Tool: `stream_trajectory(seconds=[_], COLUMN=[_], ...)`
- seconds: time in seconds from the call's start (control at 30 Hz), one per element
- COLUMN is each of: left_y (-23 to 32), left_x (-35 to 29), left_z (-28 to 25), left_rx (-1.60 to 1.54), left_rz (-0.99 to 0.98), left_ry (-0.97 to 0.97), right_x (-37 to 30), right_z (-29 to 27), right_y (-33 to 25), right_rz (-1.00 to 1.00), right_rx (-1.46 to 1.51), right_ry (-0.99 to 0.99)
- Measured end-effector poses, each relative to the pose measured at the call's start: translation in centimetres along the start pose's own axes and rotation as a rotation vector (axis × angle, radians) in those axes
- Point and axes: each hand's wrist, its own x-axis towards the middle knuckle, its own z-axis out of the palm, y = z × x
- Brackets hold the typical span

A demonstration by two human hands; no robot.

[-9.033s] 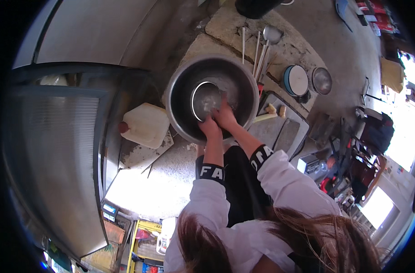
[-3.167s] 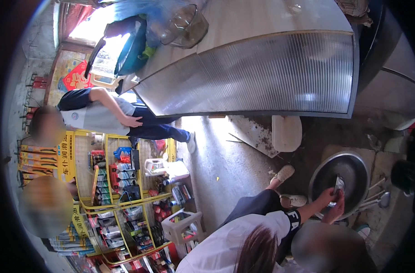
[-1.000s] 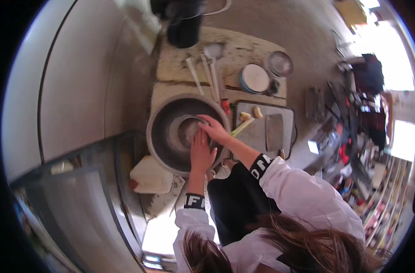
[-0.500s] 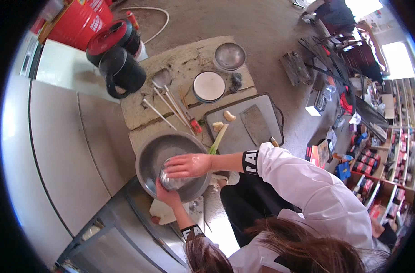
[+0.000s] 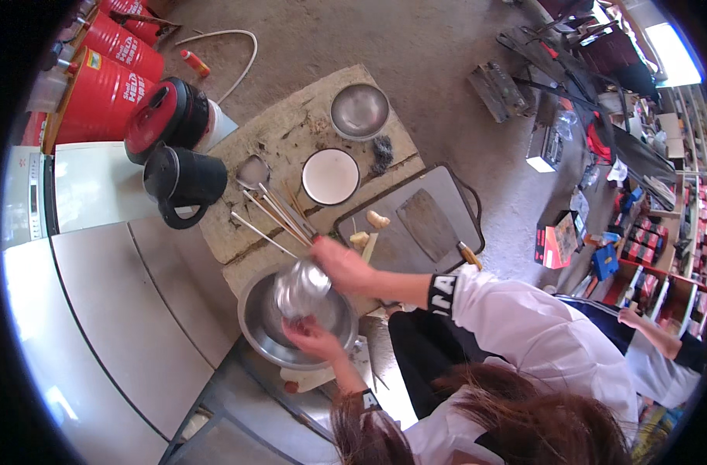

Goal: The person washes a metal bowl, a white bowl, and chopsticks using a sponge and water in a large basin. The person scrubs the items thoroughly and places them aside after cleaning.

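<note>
My right hand point(image 5: 344, 265) grips the upper right rim of a shiny metal bowl point(image 5: 301, 288), tilted and blurred by motion. My left hand point(image 5: 316, 341) is just below the bowl, palm up, with its fingers loosely spread at the bowl's lower edge; whether they touch it I cannot make out. Both hands are over a large grey metal basin point(image 5: 251, 314). Beyond it lie a metal ladle point(image 5: 252, 171) and several long thin utensils. A cutting board point(image 5: 463, 209) to the right holds a cleaver point(image 5: 428, 218), ginger pieces point(image 5: 377, 220) and a pale green stalk point(image 5: 369, 246).
On the worn slab table point(image 5: 280, 124) stand a white enamel bowl point(image 5: 330, 177), a metal bowl point(image 5: 359, 110) and a dark scouring pad point(image 5: 382, 155). A black kettle point(image 5: 184, 184) and red-lidded pot point(image 5: 163, 120) stand left. Another person's arm point(image 5: 651, 332) shows at right.
The metal bowl has been raised and tipped above the basin. My right hand has moved from its surface to its rim, and my left hand has shifted right and down. The view has turned.
</note>
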Motion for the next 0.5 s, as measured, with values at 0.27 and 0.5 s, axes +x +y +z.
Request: stream_trajectory(seconds=[0.27, 0.5], left_y=[10.1, 8.9], left_x=[6.3, 8.5], left_z=[19.4, 24.6], left_rx=[-0.14, 0.227], left_rz=[-0.338, -0.256], left_ry=[-0.367, -0.331], right_x=[10.7, 13.6], right_z=[-16.2, -20.8], right_y=[8.4, 14.8], right_rz=[0.511, 0.781], right_rx=[-0.031, -0.038], right_ry=[0.515, 0.539])
